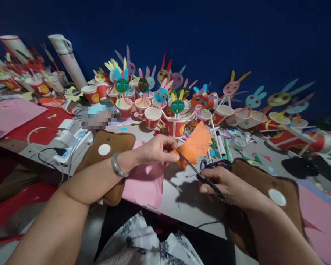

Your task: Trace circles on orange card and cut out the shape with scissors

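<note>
My left hand (pixel 161 149) pinches a piece of orange paper (pixel 197 143) by its near left corner, above the table. The paper's edge looks scalloped. In my right hand (pixel 220 184) is a pair of dark-handled scissors (pixel 191 167), its fingers closed around the handles. The blades point up and left, with their tips at the paper beside my left fingers. Whether the blades are parted is hard to make out. Pink paper (pixel 145 187) lies on the table under my left wrist.
Paper cups (pixel 153 117) with several paper rabbit faces stand along the back. A power strip (pixel 74 147) with plugs and cables sits at left, beside a brown cushion (pixel 107 143). Another brown cushion (pixel 264 184) is under my right forearm. Markers (pixel 220 143) and paper scraps lie beyond my right hand.
</note>
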A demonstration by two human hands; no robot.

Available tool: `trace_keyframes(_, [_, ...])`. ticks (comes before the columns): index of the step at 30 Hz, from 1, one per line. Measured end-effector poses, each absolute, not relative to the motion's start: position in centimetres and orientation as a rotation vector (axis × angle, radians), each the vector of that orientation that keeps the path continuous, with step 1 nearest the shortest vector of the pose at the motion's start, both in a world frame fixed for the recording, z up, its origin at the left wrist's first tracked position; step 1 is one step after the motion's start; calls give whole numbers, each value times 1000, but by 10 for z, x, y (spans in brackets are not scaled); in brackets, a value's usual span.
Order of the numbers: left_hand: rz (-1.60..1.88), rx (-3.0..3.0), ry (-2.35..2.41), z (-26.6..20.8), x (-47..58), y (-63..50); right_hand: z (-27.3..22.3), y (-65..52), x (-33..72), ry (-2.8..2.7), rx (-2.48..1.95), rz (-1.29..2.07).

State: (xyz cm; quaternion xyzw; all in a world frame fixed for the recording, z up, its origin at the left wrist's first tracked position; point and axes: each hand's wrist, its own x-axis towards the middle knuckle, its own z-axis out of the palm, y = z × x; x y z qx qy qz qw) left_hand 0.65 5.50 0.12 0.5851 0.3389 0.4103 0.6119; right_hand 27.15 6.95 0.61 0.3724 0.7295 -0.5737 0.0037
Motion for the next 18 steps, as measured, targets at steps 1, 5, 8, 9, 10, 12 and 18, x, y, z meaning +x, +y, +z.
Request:
trace_keyframes(1, [942,1345,778,1,7,55,7,70,271,2278,1168,-1805])
trace_keyframes(5, [918,1315,770,-1,8,54,8,70,270,2251,1170,-1832])
trace_keyframes(8, [896,1318,766,-2,8,54,8,70,271,2220,1168,-1852])
trace_keyframes(9, [887,1319,766,-2,8,54,8,70,271,2210,1168,-1851])
trace_keyframes(10, [880,1320,767,-2,8,54,8,71,271,2202,1165,-1847])
trace_keyframes(12, [864,1325,771,-3,8,55,8,71,272,2192,1160,-1837])
trace_keyframes(18, [835,1355,785,-4,8,55,6,74,274,2247,1135,-1777])
